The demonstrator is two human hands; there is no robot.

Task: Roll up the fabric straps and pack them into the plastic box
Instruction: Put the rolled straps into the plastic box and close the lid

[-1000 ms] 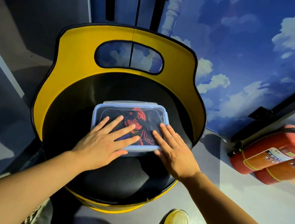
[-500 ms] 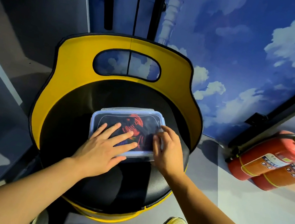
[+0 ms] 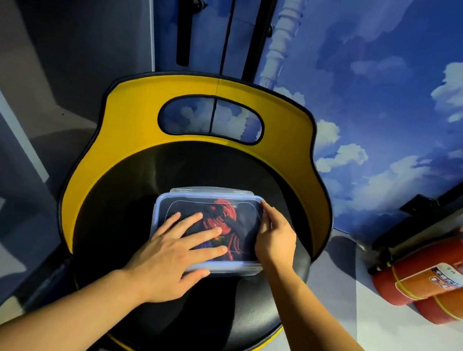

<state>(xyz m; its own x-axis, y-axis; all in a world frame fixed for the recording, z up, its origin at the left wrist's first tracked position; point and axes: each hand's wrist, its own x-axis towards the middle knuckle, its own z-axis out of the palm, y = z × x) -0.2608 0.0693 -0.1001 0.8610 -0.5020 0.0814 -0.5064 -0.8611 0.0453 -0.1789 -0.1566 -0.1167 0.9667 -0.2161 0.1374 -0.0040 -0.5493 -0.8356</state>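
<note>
Lid's on, and the box (image 3: pixel 209 229) sits on the black chair (image 3: pixel 178 319) seat, red straps (image 3: pixel 224 220) showing through the clear top, already packed inside. Left hand (image 3: pixel 170 260) lies flat on the lid, fingers (image 3: pixel 208 232) straight and spread, pressing down, gripping nothing. The change is on the other side: a second ago the right hand (image 3: pixel 276 238) lay flat on the near right corner; now it has slid up the right edge, fingers curled over the lid's rim towards the far corner. Whether it has hold of a latch I cannot tell. That reads as sealing the right side, so the rolling looks done and only closing remains. Two extinguishers (image 3: pixel 437 277) lie on the floor, well apart.
</note>
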